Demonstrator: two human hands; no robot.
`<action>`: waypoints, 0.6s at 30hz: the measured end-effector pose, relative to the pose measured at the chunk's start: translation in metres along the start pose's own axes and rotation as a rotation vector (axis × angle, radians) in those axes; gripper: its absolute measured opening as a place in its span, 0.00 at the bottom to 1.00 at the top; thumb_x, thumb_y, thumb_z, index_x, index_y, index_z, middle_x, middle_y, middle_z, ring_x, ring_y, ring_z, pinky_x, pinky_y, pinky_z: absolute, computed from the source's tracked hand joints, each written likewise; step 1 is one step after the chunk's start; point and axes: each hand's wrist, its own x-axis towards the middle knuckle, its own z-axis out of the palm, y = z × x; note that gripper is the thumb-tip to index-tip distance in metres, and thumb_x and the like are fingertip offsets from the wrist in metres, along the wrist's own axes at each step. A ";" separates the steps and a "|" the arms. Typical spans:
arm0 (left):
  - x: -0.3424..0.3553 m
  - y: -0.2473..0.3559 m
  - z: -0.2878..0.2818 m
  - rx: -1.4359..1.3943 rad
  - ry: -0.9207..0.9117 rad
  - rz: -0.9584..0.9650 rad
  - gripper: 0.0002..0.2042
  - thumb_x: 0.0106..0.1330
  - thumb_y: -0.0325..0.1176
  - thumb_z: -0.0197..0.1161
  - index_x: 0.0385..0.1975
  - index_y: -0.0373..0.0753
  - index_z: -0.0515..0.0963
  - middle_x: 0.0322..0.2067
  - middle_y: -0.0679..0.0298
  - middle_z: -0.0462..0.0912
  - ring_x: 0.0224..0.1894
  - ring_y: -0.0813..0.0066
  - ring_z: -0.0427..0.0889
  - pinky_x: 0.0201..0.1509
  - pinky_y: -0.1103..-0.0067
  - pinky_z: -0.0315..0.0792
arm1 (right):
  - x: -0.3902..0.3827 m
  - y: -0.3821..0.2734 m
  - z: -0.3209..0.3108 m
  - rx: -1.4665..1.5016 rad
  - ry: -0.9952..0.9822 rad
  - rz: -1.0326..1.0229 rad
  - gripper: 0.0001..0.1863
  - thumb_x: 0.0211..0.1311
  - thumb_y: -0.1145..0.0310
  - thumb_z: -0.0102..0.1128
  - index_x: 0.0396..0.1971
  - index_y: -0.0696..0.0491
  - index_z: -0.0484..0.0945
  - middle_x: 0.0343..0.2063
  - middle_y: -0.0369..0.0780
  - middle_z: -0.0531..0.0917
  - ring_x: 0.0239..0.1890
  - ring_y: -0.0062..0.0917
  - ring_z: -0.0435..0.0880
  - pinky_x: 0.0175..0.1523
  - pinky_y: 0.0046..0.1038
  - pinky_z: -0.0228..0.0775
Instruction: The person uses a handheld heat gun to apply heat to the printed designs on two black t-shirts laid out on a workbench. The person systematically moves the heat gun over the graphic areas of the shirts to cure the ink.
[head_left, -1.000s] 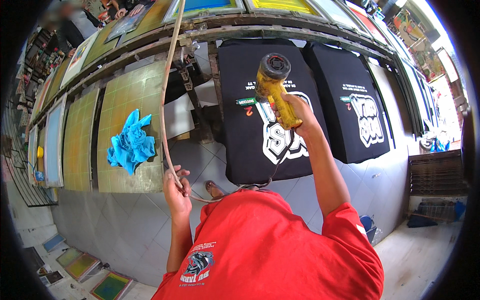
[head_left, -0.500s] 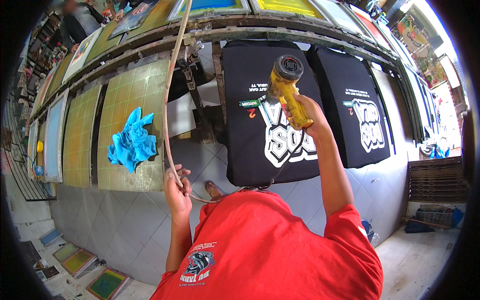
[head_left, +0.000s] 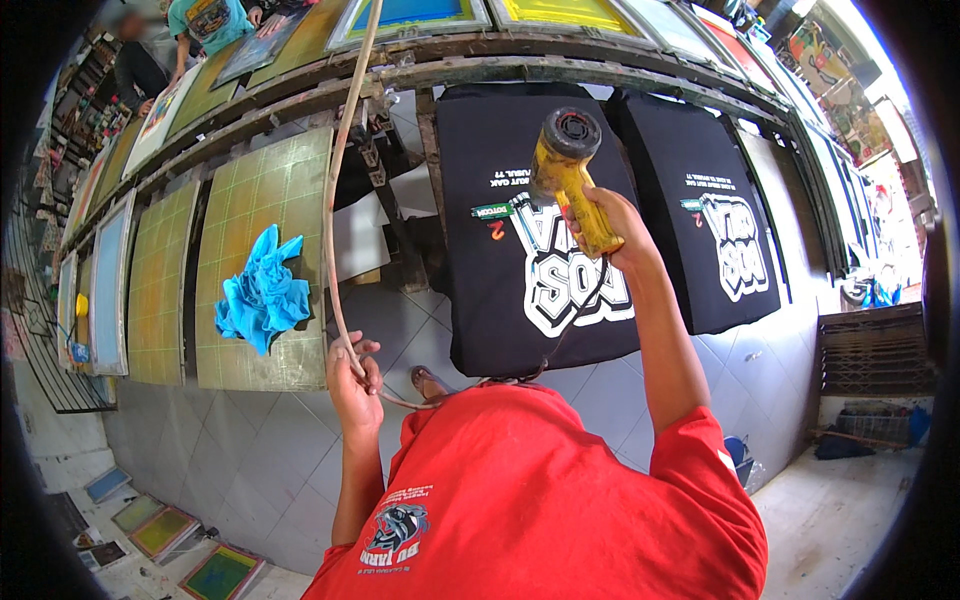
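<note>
Left hand (head_left: 355, 388), curled around pale cable (head_left: 332, 240). Crumpled blue cloth (head_left: 265, 295) on gridded board (head_left: 235, 205), leftward. Right hand (head_left: 618, 232), well apart from left, clamped on yellow heat gun (head_left: 572, 188), held over printed black T-shirt (head_left: 490, 310); clearance hard to judge. Far row: yellow screen-printing frame (head_left: 572, 14).

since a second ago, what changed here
The right hand has carried the yellow heat gun slightly rightward above the black printed cloth. At upper left, a person in teal has come into view. Nothing was grabbed or released: the left hand still holds the cable, and the blue cloth hasn't moved.
</note>
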 end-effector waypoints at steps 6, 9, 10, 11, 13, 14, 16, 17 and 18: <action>-0.001 0.000 0.002 -0.006 -0.004 0.000 0.15 0.68 0.41 0.43 0.43 0.38 0.69 0.33 0.58 0.76 0.13 0.87 0.61 0.14 0.88 0.51 | 0.000 -0.005 -0.006 0.024 0.031 0.025 0.18 0.64 0.61 0.48 0.42 0.62 0.68 0.26 0.42 0.76 0.21 0.21 0.75 0.24 0.22 0.70; -0.003 -0.001 0.003 -0.004 0.013 -0.001 0.15 0.69 0.41 0.42 0.43 0.37 0.69 0.33 0.58 0.76 0.13 0.87 0.61 0.14 0.88 0.51 | -0.009 -0.011 -0.008 0.019 0.023 0.056 0.18 0.64 0.60 0.48 0.42 0.62 0.68 0.26 0.41 0.76 0.22 0.21 0.75 0.26 0.23 0.71; -0.003 -0.001 0.003 0.006 0.005 -0.002 0.16 0.68 0.43 0.43 0.44 0.37 0.69 0.33 0.59 0.76 0.13 0.87 0.61 0.14 0.88 0.50 | -0.005 -0.010 -0.010 0.031 0.035 0.043 0.18 0.64 0.60 0.48 0.42 0.62 0.68 0.26 0.41 0.76 0.21 0.21 0.75 0.25 0.23 0.71; -0.002 -0.002 0.003 0.017 -0.006 -0.004 0.18 0.68 0.45 0.44 0.45 0.37 0.69 0.34 0.59 0.75 0.14 0.88 0.60 0.14 0.89 0.50 | 0.001 -0.009 -0.014 0.045 0.049 0.030 0.18 0.64 0.60 0.48 0.42 0.62 0.68 0.26 0.41 0.77 0.21 0.21 0.75 0.25 0.23 0.71; -0.003 -0.002 0.005 0.019 -0.018 -0.005 0.18 0.68 0.45 0.44 0.45 0.37 0.69 0.33 0.59 0.75 0.14 0.88 0.60 0.14 0.89 0.50 | 0.005 -0.005 -0.019 0.042 0.084 -0.008 0.18 0.63 0.60 0.49 0.42 0.62 0.68 0.28 0.41 0.77 0.22 0.21 0.76 0.25 0.23 0.71; -0.003 -0.001 0.007 0.009 -0.014 -0.001 0.16 0.69 0.43 0.43 0.44 0.37 0.69 0.33 0.59 0.76 0.13 0.87 0.61 0.14 0.88 0.51 | 0.005 -0.006 -0.022 0.031 0.062 0.003 0.18 0.63 0.60 0.49 0.42 0.62 0.69 0.28 0.41 0.77 0.23 0.21 0.76 0.25 0.23 0.71; -0.003 -0.001 0.008 0.015 -0.014 0.004 0.16 0.69 0.43 0.43 0.44 0.37 0.69 0.33 0.59 0.76 0.13 0.87 0.60 0.14 0.88 0.50 | 0.002 -0.005 -0.027 0.010 0.018 0.026 0.18 0.63 0.60 0.49 0.42 0.62 0.69 0.27 0.41 0.77 0.23 0.21 0.76 0.26 0.23 0.71; -0.003 -0.003 0.006 0.032 -0.017 0.004 0.18 0.68 0.45 0.44 0.45 0.37 0.69 0.33 0.59 0.75 0.13 0.88 0.60 0.14 0.88 0.50 | -0.001 -0.006 -0.026 0.012 0.010 0.025 0.18 0.63 0.60 0.48 0.42 0.63 0.69 0.27 0.41 0.77 0.23 0.21 0.76 0.26 0.22 0.72; -0.003 -0.004 0.006 0.049 -0.021 0.004 0.19 0.68 0.47 0.45 0.45 0.37 0.69 0.34 0.60 0.74 0.13 0.88 0.60 0.14 0.89 0.50 | -0.005 -0.010 -0.023 0.014 0.002 0.023 0.19 0.64 0.60 0.47 0.41 0.64 0.69 0.27 0.42 0.77 0.23 0.21 0.77 0.26 0.22 0.72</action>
